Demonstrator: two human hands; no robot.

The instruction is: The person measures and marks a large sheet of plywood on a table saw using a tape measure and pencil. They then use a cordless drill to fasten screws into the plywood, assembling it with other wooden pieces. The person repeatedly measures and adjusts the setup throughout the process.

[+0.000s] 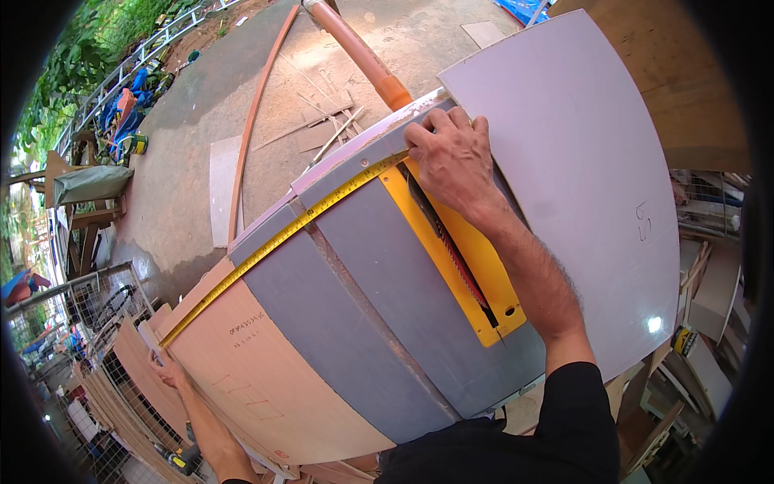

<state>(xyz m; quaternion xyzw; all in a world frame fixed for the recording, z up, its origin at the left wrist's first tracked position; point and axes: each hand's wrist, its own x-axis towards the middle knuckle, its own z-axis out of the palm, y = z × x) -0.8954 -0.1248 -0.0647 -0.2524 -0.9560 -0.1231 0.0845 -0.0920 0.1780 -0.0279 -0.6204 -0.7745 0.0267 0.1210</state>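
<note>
I had the yellow tape measure [282, 235] already stretched across the table saw desk [363, 298], my right hand [451, 157] curled narrow, pinning its far end beside the saw blade [451, 250]. My left hand [165, 373] gripped the other end at the tan board's [266, 387] outer edge. The reading looked still undone; the lilac panel [580, 161] crowded the right, with open floor beyond.
</note>
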